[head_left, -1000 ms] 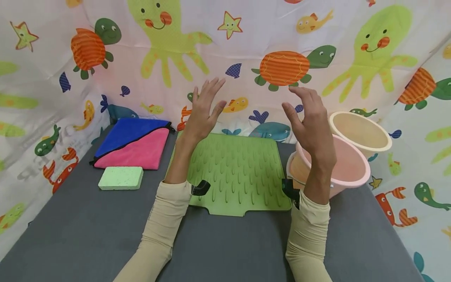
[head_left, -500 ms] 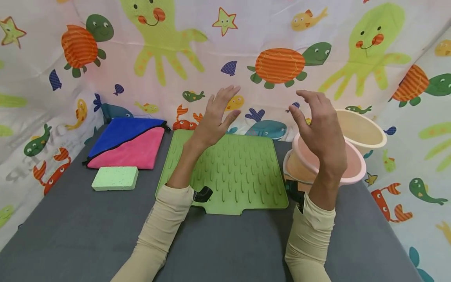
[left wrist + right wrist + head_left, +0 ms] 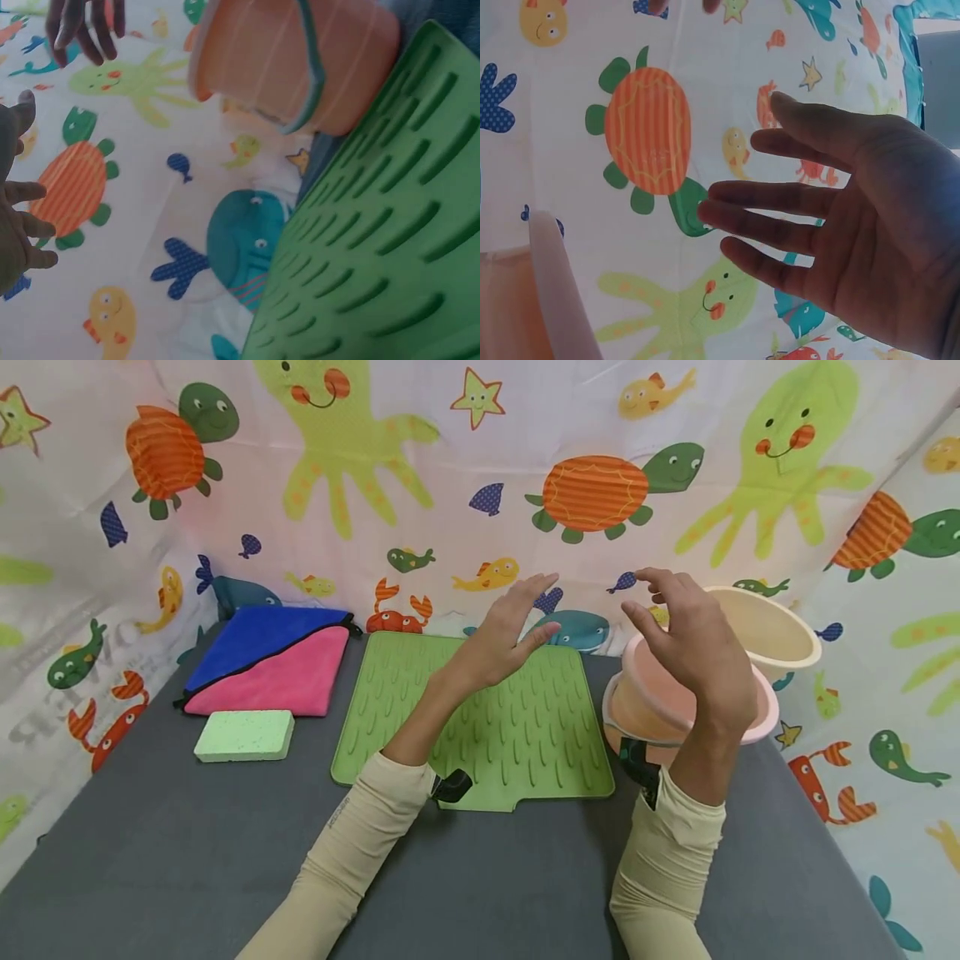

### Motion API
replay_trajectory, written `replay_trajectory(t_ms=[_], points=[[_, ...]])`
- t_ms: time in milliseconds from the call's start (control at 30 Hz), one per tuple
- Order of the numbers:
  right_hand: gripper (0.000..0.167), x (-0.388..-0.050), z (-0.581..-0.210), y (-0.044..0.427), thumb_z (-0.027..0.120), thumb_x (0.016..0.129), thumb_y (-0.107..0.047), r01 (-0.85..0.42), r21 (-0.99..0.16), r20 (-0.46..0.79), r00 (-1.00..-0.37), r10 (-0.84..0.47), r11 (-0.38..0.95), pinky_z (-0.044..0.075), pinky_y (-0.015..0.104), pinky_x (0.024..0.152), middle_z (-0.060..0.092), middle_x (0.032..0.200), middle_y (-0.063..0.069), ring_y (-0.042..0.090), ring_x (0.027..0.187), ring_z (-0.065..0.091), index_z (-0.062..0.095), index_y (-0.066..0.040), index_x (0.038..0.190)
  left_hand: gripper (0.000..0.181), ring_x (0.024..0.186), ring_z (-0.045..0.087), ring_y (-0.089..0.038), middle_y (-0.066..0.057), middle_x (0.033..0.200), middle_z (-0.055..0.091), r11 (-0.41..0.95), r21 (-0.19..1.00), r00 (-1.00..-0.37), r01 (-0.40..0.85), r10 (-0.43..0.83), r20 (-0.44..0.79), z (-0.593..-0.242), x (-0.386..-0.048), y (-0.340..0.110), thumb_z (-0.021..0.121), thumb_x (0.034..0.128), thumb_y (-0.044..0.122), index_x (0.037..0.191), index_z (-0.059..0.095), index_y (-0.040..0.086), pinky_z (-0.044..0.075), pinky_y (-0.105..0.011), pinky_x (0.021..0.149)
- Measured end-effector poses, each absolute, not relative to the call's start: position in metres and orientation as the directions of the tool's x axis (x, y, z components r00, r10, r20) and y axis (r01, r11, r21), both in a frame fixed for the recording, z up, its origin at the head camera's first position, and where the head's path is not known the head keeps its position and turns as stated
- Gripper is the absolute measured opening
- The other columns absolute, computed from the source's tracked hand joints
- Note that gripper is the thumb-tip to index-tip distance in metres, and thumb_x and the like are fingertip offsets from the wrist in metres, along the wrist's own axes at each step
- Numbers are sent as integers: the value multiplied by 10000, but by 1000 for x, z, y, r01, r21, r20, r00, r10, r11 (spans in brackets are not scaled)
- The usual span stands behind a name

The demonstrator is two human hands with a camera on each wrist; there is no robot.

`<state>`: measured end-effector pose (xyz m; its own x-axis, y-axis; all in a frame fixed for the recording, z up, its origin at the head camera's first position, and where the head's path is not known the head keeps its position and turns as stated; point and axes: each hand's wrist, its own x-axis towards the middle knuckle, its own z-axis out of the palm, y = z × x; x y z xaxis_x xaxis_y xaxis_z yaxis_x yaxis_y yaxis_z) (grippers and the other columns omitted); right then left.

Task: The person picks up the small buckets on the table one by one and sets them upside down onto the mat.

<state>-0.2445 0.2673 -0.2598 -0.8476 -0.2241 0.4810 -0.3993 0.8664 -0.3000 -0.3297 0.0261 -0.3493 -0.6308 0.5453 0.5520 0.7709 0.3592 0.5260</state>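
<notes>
Both hands free, nothing gripped. Left hand [image 3: 498, 639] mid-frame in front of the green mat [image 3: 525, 735], fingers straight, thumb apart. Right hand [image 3: 697, 647] right of centre, fingers apart and slightly bent; right wrist view shows nothing in its palm. Hands well apart from each other, both look raised.

Nearest thing to left is the mat, flat on the grey worktop [image 3: 480, 877], centre of frame. Nearest to right: pink bucket [image 3: 660, 683], right of frame, partly hidden behind that hand, cream bucket [image 3: 772, 627] just behind it. Can't tell exactly how the buckets are stacked. Sponge [image 3: 244, 736] and blue-and-pink cloth [image 3: 273, 660] at left of frame, off the mat, cloth folded flat.

Progress: I'd judge start state or a pause between moves. Things sit in tidy groups; no lift, wipe or placement in hand. Looks like all the actual handling is left.
</notes>
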Motion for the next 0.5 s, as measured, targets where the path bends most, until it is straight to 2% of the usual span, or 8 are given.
replay_trajectory(t_ms=[167,367,500], points=[[528,-247,-260,271,659,1037,-185,-406,-313,403,-876,-267,859,480,646,1008,595,1412,298,481,1267,577,505,-23,1516,711,1639,213,-275,-126,1739,256,384,516,-631,766,606,485,-357,-328,39,540,1098,349,1672,208,89,165,-457,1352],[560,-244,-260,284,683,1017,-148,-435,-328,419,-863,-283,839,449,646,1073,573,1490,270,482,1333,557,501,-43,1536,766,1661,128,-276,-112,1771,155,412,592,-673,693,664,326,-373,-323,56,478,1109,431,1696,96,121,157,-479,1352],[550,-240,-256,291,673,1026,-183,-387,-361,326,-905,-275,848,474,662,1038,604,1436,298,510,1307,583,495,-51,1529,804,1668,70,-260,-94,1786,72,424,603,-661,676,711,240,-385,-318,74,439,1109,485,1700,7,151,135,-466,1355]])
